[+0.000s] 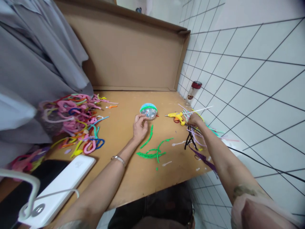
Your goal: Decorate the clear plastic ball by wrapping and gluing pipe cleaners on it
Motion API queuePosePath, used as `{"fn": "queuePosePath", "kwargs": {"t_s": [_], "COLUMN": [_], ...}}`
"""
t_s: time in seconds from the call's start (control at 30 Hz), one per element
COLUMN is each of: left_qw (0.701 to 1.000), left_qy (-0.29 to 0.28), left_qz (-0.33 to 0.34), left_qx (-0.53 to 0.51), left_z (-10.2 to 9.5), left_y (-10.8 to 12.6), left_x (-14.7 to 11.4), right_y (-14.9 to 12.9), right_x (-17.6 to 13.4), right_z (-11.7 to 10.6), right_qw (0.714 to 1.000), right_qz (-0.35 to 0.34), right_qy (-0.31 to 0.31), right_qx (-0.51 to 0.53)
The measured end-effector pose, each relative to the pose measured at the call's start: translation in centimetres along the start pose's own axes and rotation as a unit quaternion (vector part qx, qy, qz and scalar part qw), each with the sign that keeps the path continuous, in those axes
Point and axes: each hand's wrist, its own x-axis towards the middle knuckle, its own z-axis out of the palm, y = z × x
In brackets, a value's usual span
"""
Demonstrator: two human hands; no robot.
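Observation:
A clear round ball [149, 113], with a bright green strip and a light blue top, rests on the brown table. My left hand [140, 128] has curled fingers gripping its lower left edge. To the right lies a yellow glue gun [175, 117], its nozzle pointing left at the ball and a pale glue stick out of its back. Just behind the gun, my right hand [195, 121] is closed over a bundle of thin coloured strips [197, 136]; what its fingers hold is hidden. Green fuzzy pieces [152, 153] lie scattered in front of the ball.
A heap of coloured pipe cleaners [73, 117] covers the table's left side. Nearer me sits a white power bank [64, 187] with a cable. A red-capped bottle [193, 92] stands by the tiled wall [257, 79]. A cardboard panel [135, 54] closes off the back.

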Motion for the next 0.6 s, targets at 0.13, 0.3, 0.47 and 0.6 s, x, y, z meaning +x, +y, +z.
{"fn": "queuePosePath", "kwargs": {"t_s": [0.13, 0.3, 0.47, 0.6], "left_qw": [1.000, 1.000, 1.000, 0.999], "left_qy": [0.004, 0.002, 0.009, 0.012], "left_qz": [0.001, -0.005, -0.008, -0.010], "left_qx": [-0.005, -0.014, -0.020, -0.029], "left_z": [-0.1, 0.0, 0.1, 0.1], "left_y": [0.1, 0.3, 0.4, 0.2], "left_x": [0.0, 0.1, 0.0, -0.1], "right_y": [-0.3, 0.0, 0.5, 1.1], "right_x": [-0.6, -1.5, -2.6, -2.7], "right_z": [-1.1, -4.4, -6.7, -7.4], "right_qw": [0.998, 0.999, 0.989, 0.962], "right_qz": [0.026, 0.017, 0.067, 0.127], "right_qy": [-0.041, -0.017, 0.005, 0.132], "right_qx": [-0.035, 0.021, 0.129, 0.203]}}
